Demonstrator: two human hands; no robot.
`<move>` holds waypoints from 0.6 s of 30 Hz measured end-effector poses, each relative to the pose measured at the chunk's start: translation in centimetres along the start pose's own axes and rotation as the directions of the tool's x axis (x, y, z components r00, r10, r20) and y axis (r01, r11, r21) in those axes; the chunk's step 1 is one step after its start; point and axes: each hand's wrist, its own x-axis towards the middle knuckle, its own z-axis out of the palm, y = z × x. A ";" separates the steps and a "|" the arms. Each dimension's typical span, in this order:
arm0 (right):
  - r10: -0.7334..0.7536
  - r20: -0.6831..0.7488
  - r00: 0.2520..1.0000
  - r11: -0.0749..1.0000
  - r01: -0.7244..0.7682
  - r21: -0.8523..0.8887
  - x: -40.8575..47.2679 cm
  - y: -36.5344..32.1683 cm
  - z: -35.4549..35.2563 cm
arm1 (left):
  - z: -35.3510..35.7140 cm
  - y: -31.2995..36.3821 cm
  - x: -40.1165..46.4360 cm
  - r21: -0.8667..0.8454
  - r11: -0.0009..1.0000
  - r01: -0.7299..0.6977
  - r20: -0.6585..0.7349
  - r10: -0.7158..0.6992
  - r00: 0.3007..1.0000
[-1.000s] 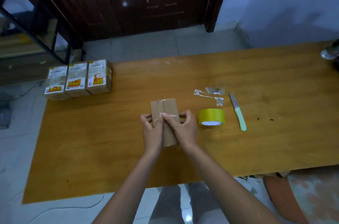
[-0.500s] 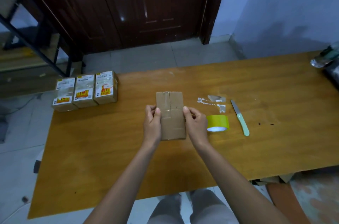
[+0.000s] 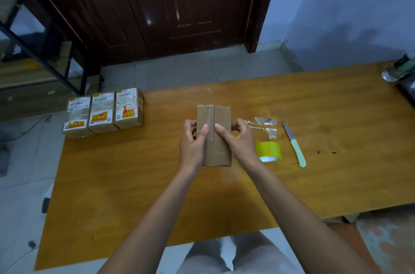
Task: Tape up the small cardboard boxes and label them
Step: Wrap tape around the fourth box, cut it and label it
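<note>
Cardboard box [image 3: 221, 150] (flat, rectangular, glossy tape on its seam) gripped by both hands [image 3: 216, 142], thumbs pressing its top.

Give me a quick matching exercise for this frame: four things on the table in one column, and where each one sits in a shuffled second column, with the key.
Things
1. plain box
2. tape roll
3. knife
4. labelled boxes

Places
A. far left corner of the table, three in a row
B. held between both hands
C. furthest right of the four, green handle towards the person
D. just right of the right hand

Pairs: 1-B, 2-D, 3-C, 4-A
</note>
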 end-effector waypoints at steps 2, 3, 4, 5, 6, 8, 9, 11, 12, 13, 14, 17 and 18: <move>-0.035 0.062 0.997 0.999 0.035 0.014 0.4 0.0 -1.3 | 0.0 0.0 0.1 -0.019 1.000 -0.009 0.058 0.010 0.998; -0.033 0.100 0.994 0.999 0.029 0.034 0.7 0.0 -2.1 | 0.1 0.1 0.2 -0.025 1.000 -0.008 0.090 0.011 0.996; -0.009 0.140 0.990 0.998 0.000 0.066 0.9 -0.1 -2.9 | 0.1 0.1 0.2 -0.040 0.999 0.003 0.117 0.001 0.993; 0.031 0.179 0.983 0.995 -0.048 0.092 1.1 -0.2 -3.7 | 0.2 0.2 0.3 -0.068 0.997 0.027 0.138 -0.017 0.990; 0.077 0.211 0.975 0.991 -0.099 0.094 1.2 -0.3 -4.4 | 0.4 0.4 0.3 -0.102 0.993 0.056 0.149 -0.040 0.988; 0.147 0.233 0.961 0.985 -0.163 0.049 1.3 -0.4 -5.3 | 1.1 0.9 0.4 -0.153 0.983 0.105 0.166 -0.079 0.983; 0.139 0.220 0.966 0.988 -0.149 0.029 1.3 -0.6 -5.4 | 1.6 1.2 0.4 -0.134 0.984 0.114 0.167 -0.091 0.982; 0.072 0.152 0.986 0.997 -0.070 -0.015 1.0 -1.2 -4.9 | 2.8 1.7 0.5 -0.034 0.992 0.118 0.128 -0.113 0.985; 0.048 0.099 0.994 0.998 -0.045 -0.034 0.8 -1.7 -4.5 | 3.2 1.9 0.6 0.011 0.993 0.117 0.086 -0.117 0.989; 0.031 0.043 0.999 0.998 -0.029 -0.052 0.7 -2.2 -4.1 | 3.7 2.0 0.5 0.029 0.994 0.107 0.047 -0.109 0.993; 0.022 -0.003 1.000 0.997 -0.022 -0.075 0.7 -2.7 -3.8 | 4.1 2.1 0.4 0.032 0.996 0.085 0.023 -0.086 0.996; 0.008 -0.044 0.999 0.989 -0.014 -0.146 0.8 -3.3 -3.6 | 4.8 1.9 -0.3 0.032 0.999 0.026 -0.039 -0.025 0.999; -0.008 -0.037 0.999 0.986 0.001 -0.164 0.9 -3.2 -3.8 | 4.9 1.7 -0.5 0.037 0.999 0.020 -0.059 -0.018 0.998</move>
